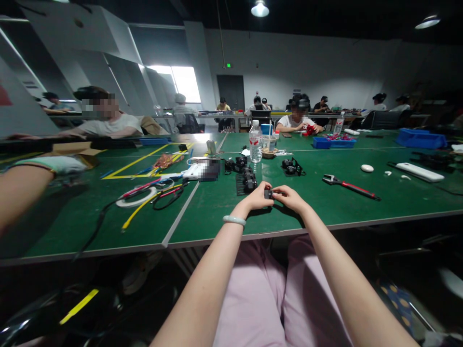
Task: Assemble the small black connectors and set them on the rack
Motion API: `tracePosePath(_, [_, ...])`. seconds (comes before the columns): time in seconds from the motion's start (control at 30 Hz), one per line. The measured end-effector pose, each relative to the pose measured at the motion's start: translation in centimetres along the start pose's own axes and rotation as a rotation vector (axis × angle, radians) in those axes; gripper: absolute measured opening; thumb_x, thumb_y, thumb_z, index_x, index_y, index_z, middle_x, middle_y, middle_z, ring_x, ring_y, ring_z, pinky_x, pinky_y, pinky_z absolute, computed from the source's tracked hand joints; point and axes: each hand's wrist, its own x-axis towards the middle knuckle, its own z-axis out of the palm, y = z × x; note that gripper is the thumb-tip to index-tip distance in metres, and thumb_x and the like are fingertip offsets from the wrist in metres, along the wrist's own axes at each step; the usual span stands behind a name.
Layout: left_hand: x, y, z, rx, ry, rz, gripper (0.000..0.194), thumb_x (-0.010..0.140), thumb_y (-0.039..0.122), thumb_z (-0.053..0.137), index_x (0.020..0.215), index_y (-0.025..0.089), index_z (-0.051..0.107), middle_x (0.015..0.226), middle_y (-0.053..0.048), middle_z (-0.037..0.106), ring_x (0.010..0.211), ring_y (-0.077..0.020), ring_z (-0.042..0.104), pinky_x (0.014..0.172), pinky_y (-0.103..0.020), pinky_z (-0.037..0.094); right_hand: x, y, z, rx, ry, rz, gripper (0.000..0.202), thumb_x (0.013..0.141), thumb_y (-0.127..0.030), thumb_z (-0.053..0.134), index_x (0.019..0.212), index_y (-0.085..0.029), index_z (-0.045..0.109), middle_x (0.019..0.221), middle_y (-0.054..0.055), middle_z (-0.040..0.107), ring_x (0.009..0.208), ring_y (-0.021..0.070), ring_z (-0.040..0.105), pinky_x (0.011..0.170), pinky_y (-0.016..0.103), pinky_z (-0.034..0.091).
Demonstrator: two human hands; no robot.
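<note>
Between my two hands, just above the green table (217,217), is a small black part (268,193), its kind too small to make out. My left hand (257,197), below a pale bangle (234,220), closes on it from the left. From the right, the fingers of my right hand (287,196) pinch its other side. Just beyond my left hand stands a row of black parts (249,180) with comb-like teeth along one side. Farther off are a cluster of black parts (237,165) and another black piece (292,167).
An adjustable wrench (350,187) with red handles lies to the right, near a white oval object (367,168) and a white slab (417,172). A water bottle (255,144) stands ahead. Cables and a tape roll (137,197) lie left, where another person's arm (27,188) reaches in.
</note>
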Motion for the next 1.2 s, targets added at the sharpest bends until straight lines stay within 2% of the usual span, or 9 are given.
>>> tracePosePath(0.57, [0.08,-0.03,0.04,0.005,-0.009,-0.007,0.051,0.057,0.021,0.057,0.104,0.017,0.037,0.089,0.0,0.046,0.069,-0.0109,0.047,0.059,-0.023,0.043,0.08,-0.37,-0.23,-0.146,-0.012,-0.049,0.028,0.077,-0.037,0.05,0.092,-0.019,0.064,0.09,0.006,0.06,0.087,0.0168,0.054,0.081,0.031,0.04])
tracePosePath(0.8, [0.22,0.03,0.08,0.024,0.009,0.012,0.051,0.056,0.019,0.058,0.103,0.017,0.037,0.093,-0.001,0.045,0.08,-0.0137,0.048,0.07,-0.026,0.044,0.15,-0.26,-0.25,-0.15,-0.008,-0.038,0.027,0.076,-0.038,0.051,0.092,-0.019,0.064,0.09,0.006,0.061,0.086,0.0167,0.054,0.081,0.031,0.039])
tracePosePath(0.93, [0.15,0.09,0.02,0.027,0.013,0.001,0.051,0.056,0.019,0.058,0.103,0.017,0.037,0.094,-0.002,0.046,0.079,-0.0136,0.049,0.068,-0.025,0.044,0.13,-0.36,-0.23,-0.158,-0.011,-0.044,0.027,0.076,-0.038,0.051,0.091,-0.02,0.064,0.09,0.005,0.061,0.086,0.0169,0.054,0.08,0.031,0.039])
tracePosePath(1.07, [-0.12,0.08,-0.09,0.027,-0.009,-0.016,0.05,0.057,0.02,0.057,0.103,0.017,0.037,0.087,0.0,0.045,0.068,-0.0111,0.048,0.059,-0.023,0.043,0.1,-0.46,-0.07,-0.159,0.002,-0.043,0.027,0.077,-0.038,0.05,0.09,-0.019,0.064,0.088,0.005,0.06,0.084,0.0164,0.054,0.079,0.03,0.04])
tracePosePath(1.2, [-0.26,0.1,-0.04,0.022,0.014,0.012,0.049,0.057,0.019,0.058,0.102,0.017,0.037,0.088,-0.001,0.045,0.071,-0.0114,0.047,0.061,-0.023,0.043,-0.03,-0.53,0.01,-0.128,0.012,-0.026,0.029,0.075,-0.04,0.051,0.089,-0.018,0.063,0.087,0.005,0.059,0.083,0.0163,0.054,0.077,0.03,0.041])
